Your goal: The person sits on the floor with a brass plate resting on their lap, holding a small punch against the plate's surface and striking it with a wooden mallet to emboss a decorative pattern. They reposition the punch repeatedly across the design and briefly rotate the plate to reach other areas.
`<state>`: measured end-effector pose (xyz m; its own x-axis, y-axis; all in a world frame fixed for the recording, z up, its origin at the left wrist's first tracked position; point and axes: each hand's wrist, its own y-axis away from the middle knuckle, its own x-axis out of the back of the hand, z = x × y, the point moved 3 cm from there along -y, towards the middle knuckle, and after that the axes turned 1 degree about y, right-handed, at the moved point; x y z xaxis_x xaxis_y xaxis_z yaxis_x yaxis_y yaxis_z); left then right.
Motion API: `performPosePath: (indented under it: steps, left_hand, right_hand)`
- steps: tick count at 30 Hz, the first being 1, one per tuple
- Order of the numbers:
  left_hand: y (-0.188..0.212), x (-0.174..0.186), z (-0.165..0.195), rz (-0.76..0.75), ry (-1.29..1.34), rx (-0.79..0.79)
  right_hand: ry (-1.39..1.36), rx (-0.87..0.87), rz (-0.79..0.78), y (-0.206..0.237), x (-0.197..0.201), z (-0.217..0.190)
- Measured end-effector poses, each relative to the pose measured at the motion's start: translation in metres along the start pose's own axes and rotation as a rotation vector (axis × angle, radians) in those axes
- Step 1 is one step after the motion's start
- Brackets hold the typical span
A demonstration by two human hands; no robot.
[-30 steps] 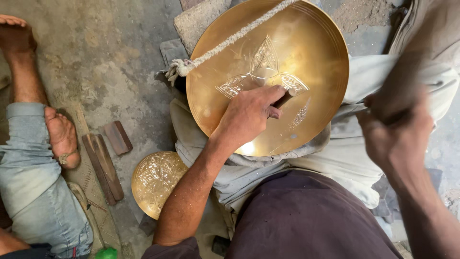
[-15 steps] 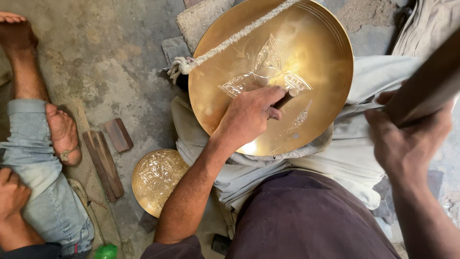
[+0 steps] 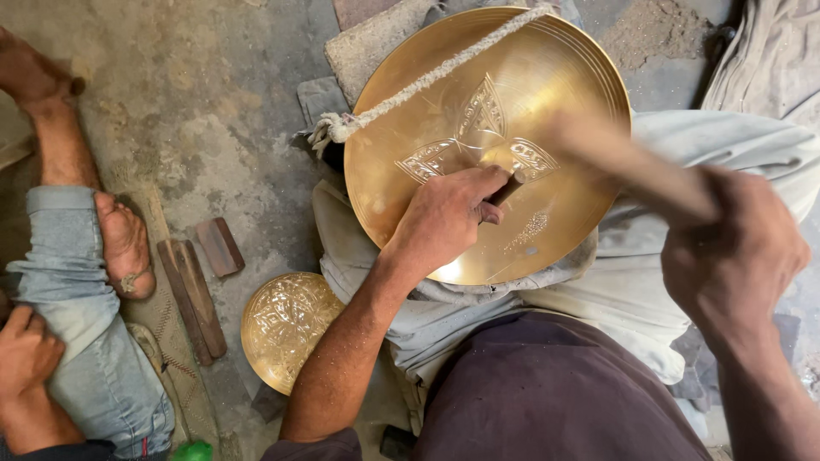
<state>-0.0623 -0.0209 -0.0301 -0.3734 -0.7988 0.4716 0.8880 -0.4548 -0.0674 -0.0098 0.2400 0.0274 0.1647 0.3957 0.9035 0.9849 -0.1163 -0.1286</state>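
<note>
Head view: the left hand (image 3: 448,218) curls around a small punch (image 3: 506,189) pressed to the brass plate (image 3: 487,137) on the lap — the right hand (image 3: 735,256) grips a blurred wooden mallet (image 3: 628,162), raised above the plate.

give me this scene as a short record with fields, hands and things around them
left hand: holds a small dark tool against the brass plate
right hand: grips a wooden stick, blurred, above the plate
plate: large, engraved, on the lap, rope across it
floor: small engraved plate, wooden pieces
other person: foot, hand at left
</note>
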Motion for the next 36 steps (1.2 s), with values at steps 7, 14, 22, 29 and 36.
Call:
performPosePath:
  steps: [7, 14, 22, 29, 36]
  left_hand:
    - [0.0, 0.003, 0.005, 0.022, -0.043, -0.046]
    - [0.0, 0.004, 0.008, -0.005, 0.017, 0.01]
    - [0.0, 0.005, 0.01, -0.007, -0.046, 0.017]
    - [0.003, 0.003, 0.005, -0.046, -0.106, 0.088]
    - [0.009, 0.003, 0.004, 0.068, -0.035, 0.035]
  right_hand:
    - [0.458, 0.183, -0.133, 0.0, -0.004, -0.007]
    - [0.025, 0.054, -0.04, 0.0, 0.001, -0.016]
    - [0.37, 0.201, -0.161, 0.002, -0.002, -0.02]
    - [-0.273, -0.116, -0.026, 0.009, 0.003, -0.015]
    - [-0.158, -0.06, 0.022, 0.012, 0.006, -0.015]
